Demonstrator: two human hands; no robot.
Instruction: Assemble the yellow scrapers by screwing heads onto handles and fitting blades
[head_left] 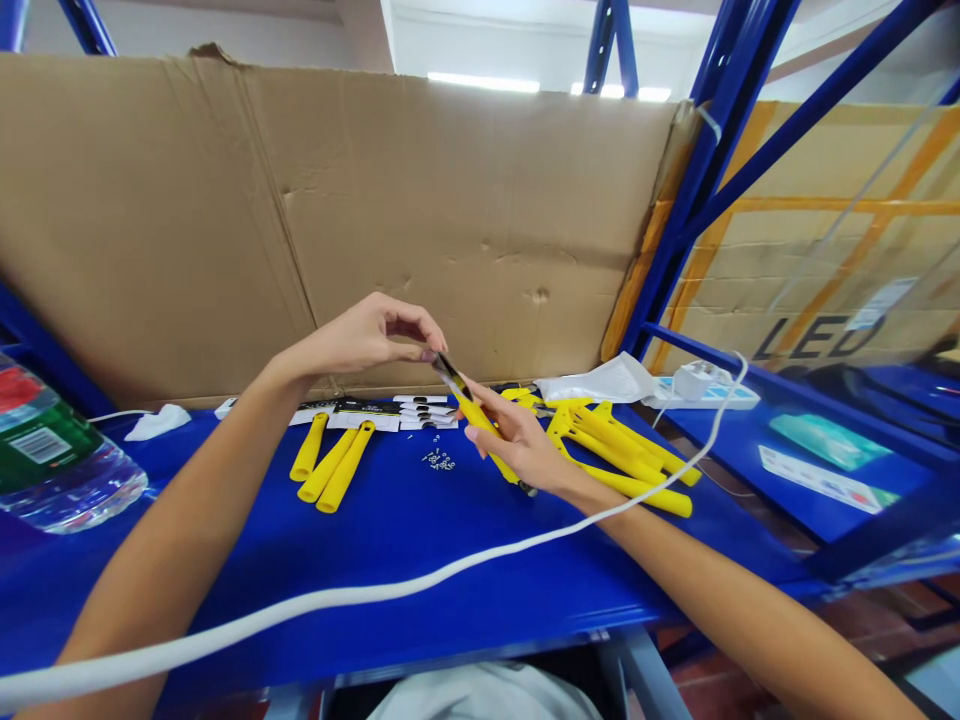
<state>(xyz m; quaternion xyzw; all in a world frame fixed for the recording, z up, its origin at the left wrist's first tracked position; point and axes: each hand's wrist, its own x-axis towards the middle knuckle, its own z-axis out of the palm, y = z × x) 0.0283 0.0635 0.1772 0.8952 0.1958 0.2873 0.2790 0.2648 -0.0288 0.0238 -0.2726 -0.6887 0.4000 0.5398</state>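
A yellow-handled tool (486, 422) with a narrow, dark and shiny end is held slantwise above the blue table. My right hand (521, 438) is closed round its yellow part. At the upper end, my left hand (397, 335) pinches the dark tip between thumb and finger, the other fingers curled. Just left of the tool, small screws and nuts (437, 460) lie loose in a patch. Several yellow tubular handles (346, 470) rest further left. Beyond my right wrist is a pile of yellow plastic parts (622, 450). The kind of tool is not clear.
Black-and-white packets (367, 413) lie along the back by a tall cardboard sheet (465, 220). A white cable (420, 582) crosses in front of my forearms. A large bottle (56, 450) is at left; a power strip (705, 392) and blue rack post (679, 230) are at right.
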